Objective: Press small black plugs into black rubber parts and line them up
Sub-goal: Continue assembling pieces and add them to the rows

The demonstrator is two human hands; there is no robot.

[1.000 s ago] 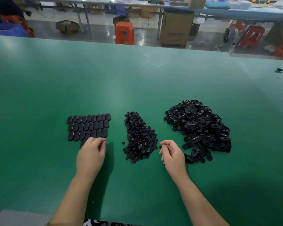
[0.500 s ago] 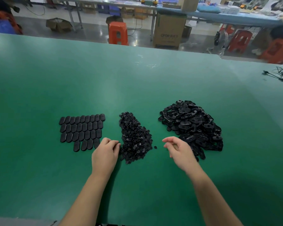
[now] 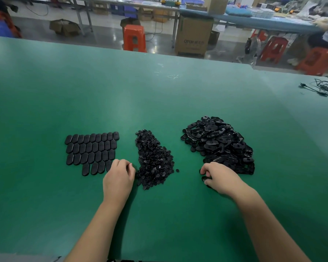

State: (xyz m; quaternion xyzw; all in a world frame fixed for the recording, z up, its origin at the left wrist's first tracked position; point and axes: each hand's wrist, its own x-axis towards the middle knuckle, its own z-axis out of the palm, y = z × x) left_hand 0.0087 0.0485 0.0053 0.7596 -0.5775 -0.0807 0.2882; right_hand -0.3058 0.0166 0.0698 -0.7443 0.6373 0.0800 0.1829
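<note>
Now | left hand (image 3: 119,178) curled at plug pile (image 3: 153,159) edge | right hand (image 3: 219,178) gripping rubber part (image 3: 205,179) at heap (image 3: 220,144) edge

Two hands; two loose heaps, plugs (image 3: 153,159) and rubber parts (image 3: 219,143); finished pieces (image 3: 92,151) in four rows; one stray plug (image 3: 177,170).

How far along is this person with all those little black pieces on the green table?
Early on, it seems. Done: the lined-up parts, three full rows and a short fourth. In hand: the left hand reaches the edge of the plug pile while the right hand closes on a rubber part at the loose heap. Left: that heap looks far bigger than the finished block.
</note>
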